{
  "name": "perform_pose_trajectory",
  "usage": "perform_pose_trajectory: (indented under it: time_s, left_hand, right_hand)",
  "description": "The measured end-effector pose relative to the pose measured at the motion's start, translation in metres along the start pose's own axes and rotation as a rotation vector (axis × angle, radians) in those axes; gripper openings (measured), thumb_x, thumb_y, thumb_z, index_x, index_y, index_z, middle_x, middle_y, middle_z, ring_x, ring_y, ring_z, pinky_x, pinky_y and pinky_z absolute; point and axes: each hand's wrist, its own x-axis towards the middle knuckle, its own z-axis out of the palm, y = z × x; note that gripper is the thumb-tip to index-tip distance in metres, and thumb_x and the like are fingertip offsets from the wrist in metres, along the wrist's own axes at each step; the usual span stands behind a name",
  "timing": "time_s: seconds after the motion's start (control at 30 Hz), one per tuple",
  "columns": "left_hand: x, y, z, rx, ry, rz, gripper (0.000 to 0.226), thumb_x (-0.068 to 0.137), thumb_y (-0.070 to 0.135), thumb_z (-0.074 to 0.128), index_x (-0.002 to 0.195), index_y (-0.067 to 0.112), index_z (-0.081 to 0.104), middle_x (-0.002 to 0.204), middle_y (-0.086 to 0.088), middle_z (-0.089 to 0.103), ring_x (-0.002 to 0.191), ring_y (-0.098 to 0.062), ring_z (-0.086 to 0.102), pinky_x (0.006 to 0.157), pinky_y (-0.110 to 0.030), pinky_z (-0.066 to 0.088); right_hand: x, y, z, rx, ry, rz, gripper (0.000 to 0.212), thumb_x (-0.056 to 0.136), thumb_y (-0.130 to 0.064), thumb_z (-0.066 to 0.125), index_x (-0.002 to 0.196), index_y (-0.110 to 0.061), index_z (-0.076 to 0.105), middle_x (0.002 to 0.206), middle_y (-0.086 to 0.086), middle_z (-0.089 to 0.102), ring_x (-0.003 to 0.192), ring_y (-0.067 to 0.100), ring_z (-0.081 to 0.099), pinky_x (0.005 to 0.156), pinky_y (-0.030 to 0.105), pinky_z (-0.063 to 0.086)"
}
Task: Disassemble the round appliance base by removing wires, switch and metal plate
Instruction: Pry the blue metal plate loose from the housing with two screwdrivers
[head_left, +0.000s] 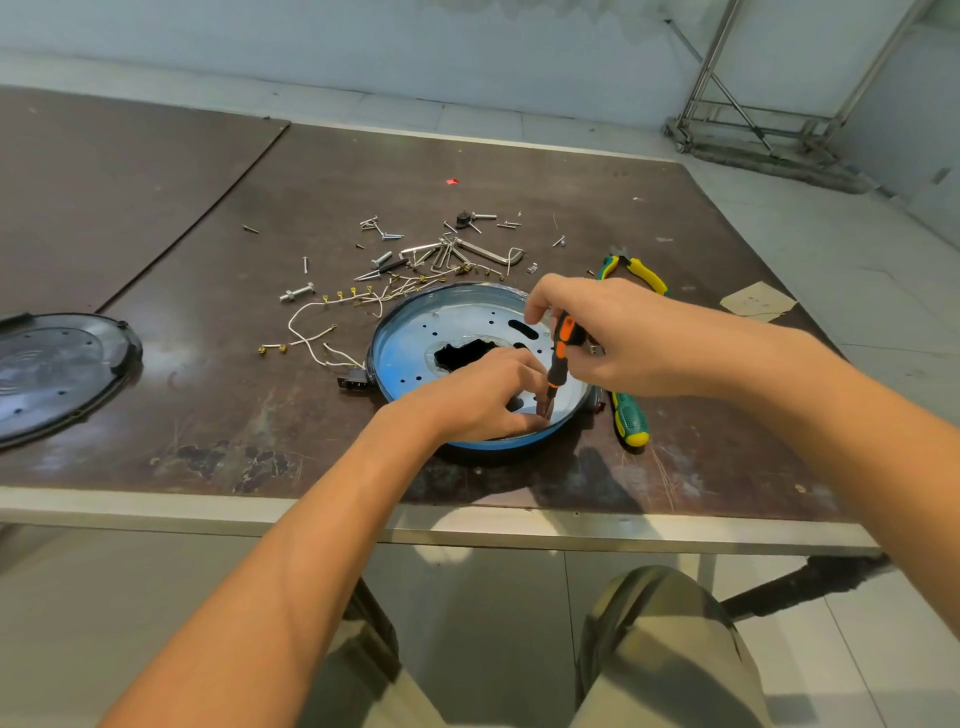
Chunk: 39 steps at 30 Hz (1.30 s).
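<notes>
A: where's the base?

B: round shallow appliance base w/ blue-tinted perforated metal plate (457, 332) sits centre frame on the dark brown worn tabletop (208, 260), near its front edge. Jagged dark hole in the plate's middle

A: hands?

B: left hand (483, 395) rests inside the base at its lower rim, fingers curled down onto the plate; can't tell if it's pinching anything. Right hand (602, 332) closed round the orange/black-handled screwdriver (558, 358), held near upright, tip down at the plate just beside the left fingertips

A: wires, switch?

B: thin white wires w/ brass terminals (311, 332) lie on the table left of the base, running to a small black connector block (353, 384) touching the base's left rim. Can't tell if that's the switch

A: other stuff?

B: loose screws, bolts + hex keys (457, 254) scattered just above the base. Green/yellow-handled pliers (631, 415) right of the base, partly under the right hand. Black round plastic cover (57, 374) at left edge of frame, well apart. Tan paper scrap (756, 301) at right
</notes>
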Motion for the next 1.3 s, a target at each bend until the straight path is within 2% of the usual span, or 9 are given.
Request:
perform_pose_trajectory:
  time_s: [0.17, 0.33, 0.43, 0.63, 0.73, 0.9, 1.07, 1.17, 1.3]
  left_hand:
    - [-0.001, 0.001, 0.0, -0.023, 0.008, -0.027, 0.023, 0.092, 0.038, 0.069, 0.11, 0.025, 0.068, 0.111, 0.017, 0.049, 0.099, -0.008, 0.053, 0.09, -0.033, 0.053]
    - [-0.001, 0.003, -0.001, 0.008, -0.002, 0.0, 0.015, 0.092, 0.034, 0.069, 0.103, 0.025, 0.072, 0.128, 0.008, 0.053, 0.115, -0.008, 0.044, 0.098, -0.028, 0.046]
    - [-0.002, 0.004, -0.002, 0.016, -0.002, -0.002, 0.02, 0.092, 0.033, 0.069, 0.108, 0.021, 0.071, 0.12, 0.009, 0.049, 0.109, -0.009, 0.044, 0.098, -0.031, 0.047]
    - [-0.001, 0.006, -0.003, 0.013, -0.019, -0.032, 0.027, 0.092, 0.036, 0.068, 0.113, 0.019, 0.068, 0.125, 0.0, 0.056, 0.109, -0.019, 0.055, 0.096, -0.044, 0.051]
    - [-0.002, 0.006, -0.002, 0.043, -0.017, 0.013, 0.019, 0.092, 0.036, 0.069, 0.106, 0.023, 0.07, 0.115, 0.009, 0.051, 0.108, -0.014, 0.051, 0.096, -0.041, 0.05]
    - [0.0, 0.0, 0.0, 0.023, -0.01, 0.025, 0.014, 0.091, 0.036, 0.069, 0.101, 0.027, 0.071, 0.115, 0.014, 0.047, 0.109, -0.011, 0.047, 0.096, -0.033, 0.048]
    - [0.0, 0.0, 0.001, -0.004, 0.0, 0.009, 0.01, 0.092, 0.037, 0.068, 0.099, 0.031, 0.067, 0.114, 0.017, 0.05, 0.102, -0.008, 0.051, 0.086, -0.025, 0.047]
    - [0.0, 0.001, -0.001, 0.024, -0.016, 0.012, 0.011, 0.091, 0.037, 0.068, 0.1, 0.03, 0.069, 0.119, 0.012, 0.051, 0.107, -0.01, 0.051, 0.095, -0.033, 0.049]
    - [-0.001, 0.001, -0.001, 0.004, -0.014, -0.013, 0.018, 0.092, 0.038, 0.067, 0.106, 0.026, 0.068, 0.124, 0.009, 0.052, 0.108, -0.012, 0.051, 0.096, -0.037, 0.051]
  right_hand:
    - [0.001, -0.005, 0.007, 0.005, 0.083, 0.026, 0.049, 0.1, -0.057, 0.05, 0.136, -0.024, 0.04, 0.079, -0.005, 0.057, 0.07, 0.007, 0.053, 0.063, 0.029, 0.042]
    - [0.005, -0.001, 0.001, -0.135, 0.036, 0.098, 0.023, 0.106, -0.03, 0.053, 0.126, -0.019, 0.052, 0.086, -0.003, 0.059, 0.074, 0.014, 0.052, 0.066, 0.033, 0.043]
    - [0.001, -0.002, -0.005, -0.063, -0.049, -0.035, 0.032, 0.096, -0.01, 0.06, 0.121, -0.027, 0.05, 0.101, -0.007, 0.051, 0.088, 0.011, 0.05, 0.075, 0.027, 0.04]
    - [0.006, -0.001, 0.012, 0.062, 0.092, 0.033, 0.032, 0.101, -0.049, 0.056, 0.117, -0.025, 0.044, 0.081, -0.008, 0.056, 0.073, 0.005, 0.056, 0.061, 0.02, 0.04]
    - [0.007, 0.001, 0.014, -0.014, 0.143, 0.057, 0.021, 0.106, -0.041, 0.053, 0.107, -0.02, 0.049, 0.077, -0.001, 0.059, 0.07, 0.019, 0.057, 0.063, 0.038, 0.046]
    - [0.001, 0.001, 0.0, 0.002, -0.001, -0.014, 0.018, 0.1, -0.015, 0.057, 0.112, -0.027, 0.056, 0.098, -0.008, 0.055, 0.086, 0.01, 0.053, 0.074, 0.028, 0.042]
    - [0.001, -0.003, 0.01, 0.096, 0.083, 0.041, 0.032, 0.105, -0.048, 0.047, 0.128, -0.025, 0.048, 0.085, -0.012, 0.057, 0.074, 0.007, 0.056, 0.063, 0.03, 0.041]
    - [0.005, -0.001, 0.012, 0.01, 0.138, 0.092, 0.024, 0.11, -0.038, 0.042, 0.122, -0.02, 0.052, 0.087, -0.001, 0.063, 0.079, 0.018, 0.06, 0.071, 0.039, 0.05]
    - [0.002, -0.004, 0.009, 0.141, 0.048, 0.049, 0.028, 0.104, -0.022, 0.048, 0.131, -0.023, 0.051, 0.098, -0.002, 0.064, 0.084, 0.0, 0.057, 0.066, 0.013, 0.04]
